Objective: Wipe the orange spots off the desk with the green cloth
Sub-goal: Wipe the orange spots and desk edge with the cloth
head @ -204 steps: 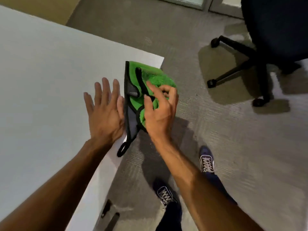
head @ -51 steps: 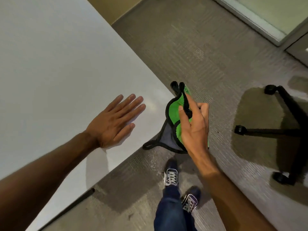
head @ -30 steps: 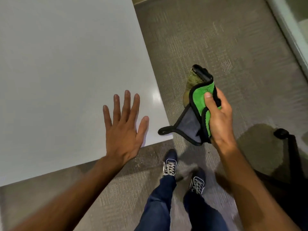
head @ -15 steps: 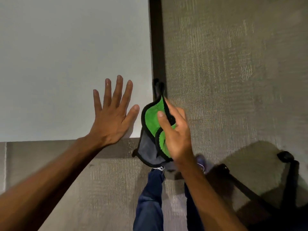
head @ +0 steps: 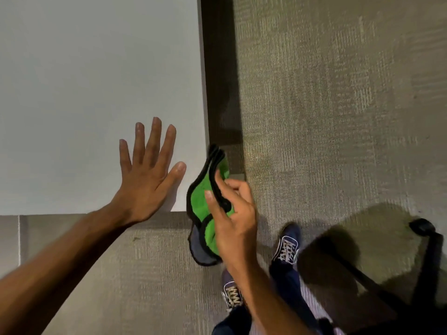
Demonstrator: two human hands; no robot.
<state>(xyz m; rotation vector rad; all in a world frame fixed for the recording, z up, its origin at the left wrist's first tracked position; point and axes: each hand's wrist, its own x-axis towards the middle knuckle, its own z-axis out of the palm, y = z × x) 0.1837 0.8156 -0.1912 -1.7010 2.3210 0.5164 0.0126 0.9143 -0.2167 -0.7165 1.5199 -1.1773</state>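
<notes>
The white desk [head: 92,68] fills the upper left, with its near right corner in view. No orange spots show on the visible part of its top. My left hand [head: 147,175] lies flat on the desk near that corner, fingers spread. My right hand [head: 232,213] grips the folded green cloth [head: 200,201], which has black edging and a grey back. The cloth hangs in the air just off the desk's right corner, above the carpet.
Grey carpet [head: 338,105] covers the floor to the right of and below the desk. A black office chair base with a caster [head: 422,226] stands at the lower right. My two dark blue shoes [head: 287,245] stand below the cloth.
The view has swung round the desk corner over the frames. My right hand with the cloth stays just off the corner, shifting slightly. My left hand stays flat on the desk.
</notes>
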